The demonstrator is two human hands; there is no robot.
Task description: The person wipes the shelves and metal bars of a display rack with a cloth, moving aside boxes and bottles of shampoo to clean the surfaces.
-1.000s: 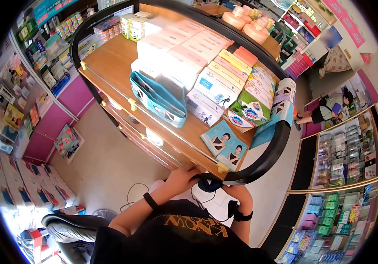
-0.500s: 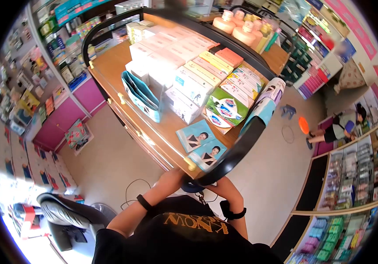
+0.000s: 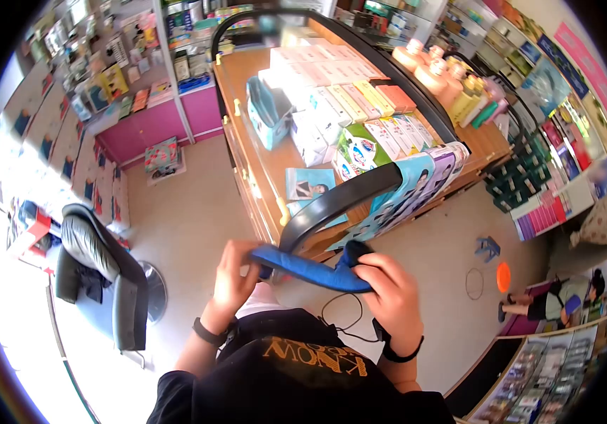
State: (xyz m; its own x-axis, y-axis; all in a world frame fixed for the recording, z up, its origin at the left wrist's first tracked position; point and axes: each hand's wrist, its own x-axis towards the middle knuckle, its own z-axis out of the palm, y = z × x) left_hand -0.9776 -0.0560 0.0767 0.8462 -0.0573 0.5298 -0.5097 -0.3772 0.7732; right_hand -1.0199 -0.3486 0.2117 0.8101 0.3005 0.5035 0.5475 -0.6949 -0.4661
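Note:
A long blue fabric piece (image 3: 310, 269) with a dark end is stretched between my two hands, in front of my waist; its exact kind I cannot make out. My left hand (image 3: 235, 275) grips one end with bent fingers. At the other end, beside the dark part, my right hand (image 3: 392, 291) has its fingers closed on the fabric. Just beyond the hands stands a wooden display counter (image 3: 247, 152) with a black curved rail (image 3: 338, 201). Near its close corner lie light-blue packets (image 3: 309, 184) showing a person's picture.
On the counter sit white boxes (image 3: 317, 63), a teal bag (image 3: 268, 116) and peach bottles (image 3: 430, 74). A black chair (image 3: 116, 283) stands at left. Another person (image 3: 557, 302) is at right by the shelves, near an orange round thing (image 3: 503, 277) and a blue stool (image 3: 488, 247).
My hands have come out from beneath the counter's corner and spread apart, and the blue fabric piece is now in plain sight between them. The counter appears farther away.

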